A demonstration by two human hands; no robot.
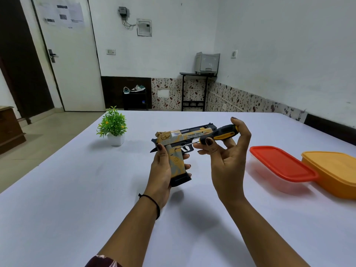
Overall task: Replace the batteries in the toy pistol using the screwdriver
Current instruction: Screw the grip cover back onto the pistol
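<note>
Your left hand [163, 170] grips the toy pistol [183, 136] by its handle, your right hand [226, 160] pinches the screwdriver [219, 134], tip touching that handle; this looks like unscrewing, so seat the tip squarely, then turn.

Bright, diffuse room light gives the white table [77, 189] a faint lilac cast. Soft-edged shadows lie under the left forearm [134, 226] and right forearm [256, 228] and left of the potted plant [112, 124]. The toy pistol [179, 137] is sharp, its lettering legible; the screwdriver [219, 133] handle carries a small sheen. The wide lens bows the door [75, 64] frame and table edges; papers [63, 14] on the door are blurred.
</note>
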